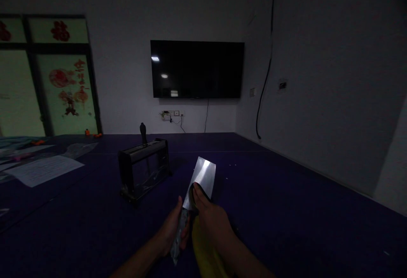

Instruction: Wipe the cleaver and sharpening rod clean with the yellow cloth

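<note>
A cleaver [205, 173] with a broad shiny blade points away from me, tilted slightly right. My left hand [174, 229] is closed round its handle [178, 237], which looks wrapped in thin plastic. Against the lower part of the blade, my right hand [211, 214] presses a cloth, dark where it shows by the fingertips. A yellow length of cloth [205, 248] hangs below that hand. Left of the cleaver stands a black knife holder [143, 153] with clear sides, and one dark-handled tool [143, 133] sticks up out of it.
Papers [44, 170] and a clear plastic bag [79, 149] lie at the left of the dark blue table [286, 210]. Small white scraps dot the surface beyond the cleaver. A television [197, 70] hangs on the far wall, and a black cable [266, 79] dangles at the right.
</note>
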